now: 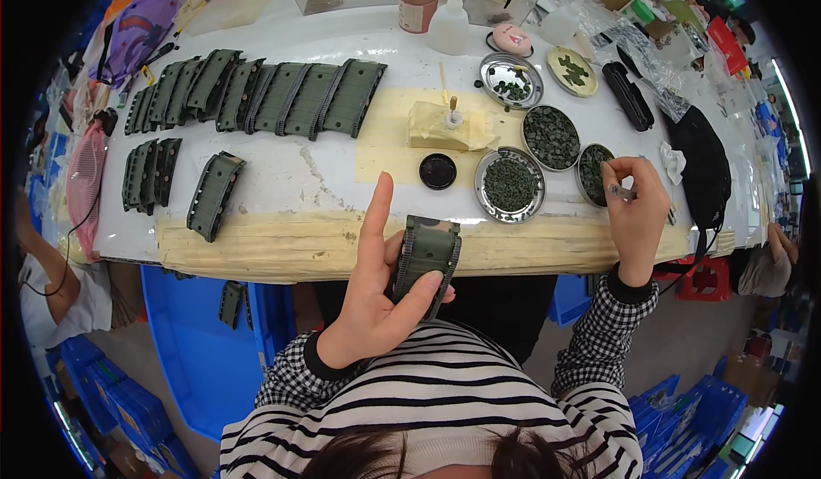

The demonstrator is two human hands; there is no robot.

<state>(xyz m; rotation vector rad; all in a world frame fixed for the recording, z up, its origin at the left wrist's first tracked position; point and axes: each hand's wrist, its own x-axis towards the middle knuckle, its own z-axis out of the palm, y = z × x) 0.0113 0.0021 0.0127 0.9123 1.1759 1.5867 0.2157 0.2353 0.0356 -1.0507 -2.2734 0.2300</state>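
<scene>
Looking down from the head camera's side, I see the left hand holding a curved dark-green panel with ridged edges at the table's taped front edge, index finger outstretched. The right hand pinches a small grey object, too small to identify, beside a round metal dish of dark-green bits. Similar panels stand left on the white table.

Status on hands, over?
Left hand holding curved green ridged piece. Right hand pinching small grey item at round metal dish of green bits. Round black cap ahead.
</scene>
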